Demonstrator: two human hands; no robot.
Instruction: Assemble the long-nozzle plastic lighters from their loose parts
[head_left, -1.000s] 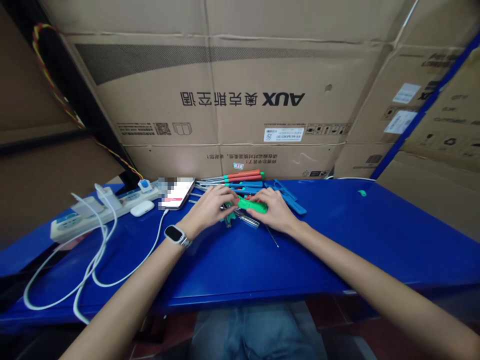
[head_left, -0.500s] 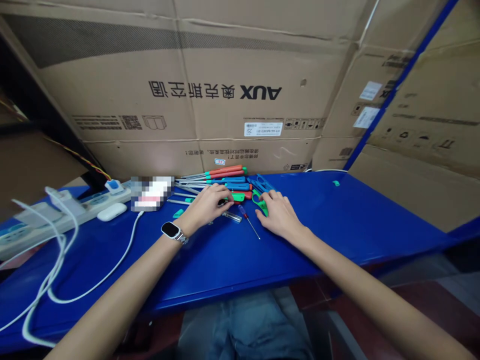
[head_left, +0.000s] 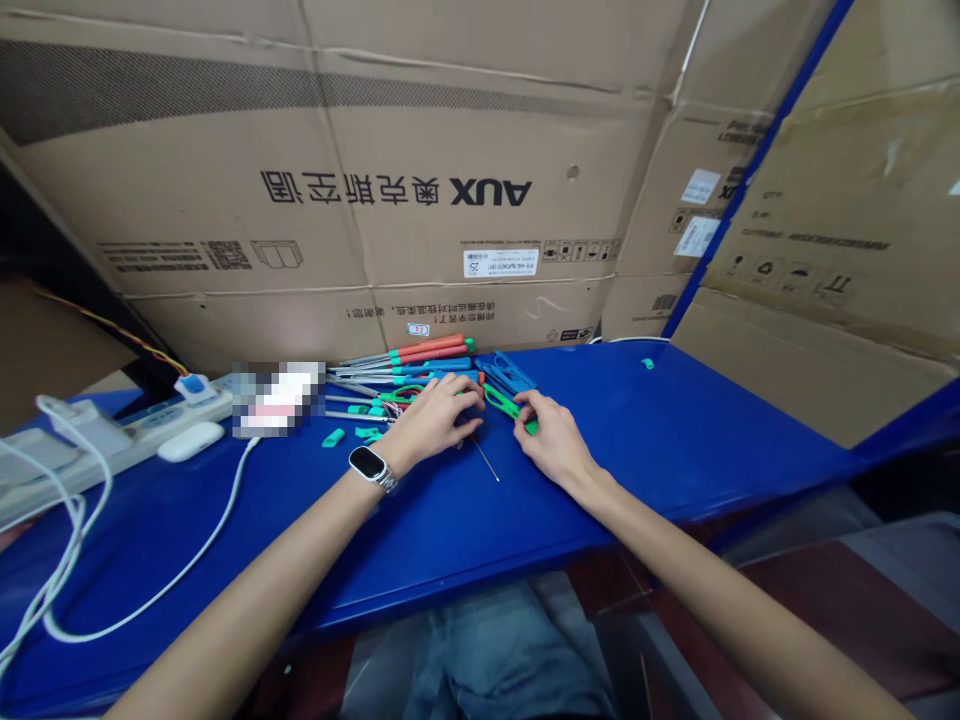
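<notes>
My left hand (head_left: pixel 435 420), with a smartwatch (head_left: pixel 370 467) on its wrist, rests palm down with fingers curled over a pile of small screwdrivers on the blue table (head_left: pixel 675 440). My right hand (head_left: pixel 551 440) pinches a green plastic piece (head_left: pixel 504 405) at its near end. A thin screwdriver shaft (head_left: pixel 487 462) pokes out between the two hands. Red, green and blue handled screwdrivers (head_left: pixel 427 355) lie in a row just behind my hands. Whether the left fingers grip anything is hidden.
A blue plastic holder (head_left: pixel 506 372) lies behind my right hand. A phone (head_left: pixel 277 398), a white earbud case (head_left: pixel 180 441), a power strip (head_left: pixel 112 435) and white cables (head_left: pixel 150 590) sit to the left. Small green caps (head_left: pixel 334 437) are scattered; one (head_left: pixel 647 363) lies far right. Cardboard boxes (head_left: pixel 420 200) wall the back.
The camera view has swung to the right. My left hand slid over the screwdriver pile, and my right hand now pinches the green piece, which points away toward the blue holder.
</notes>
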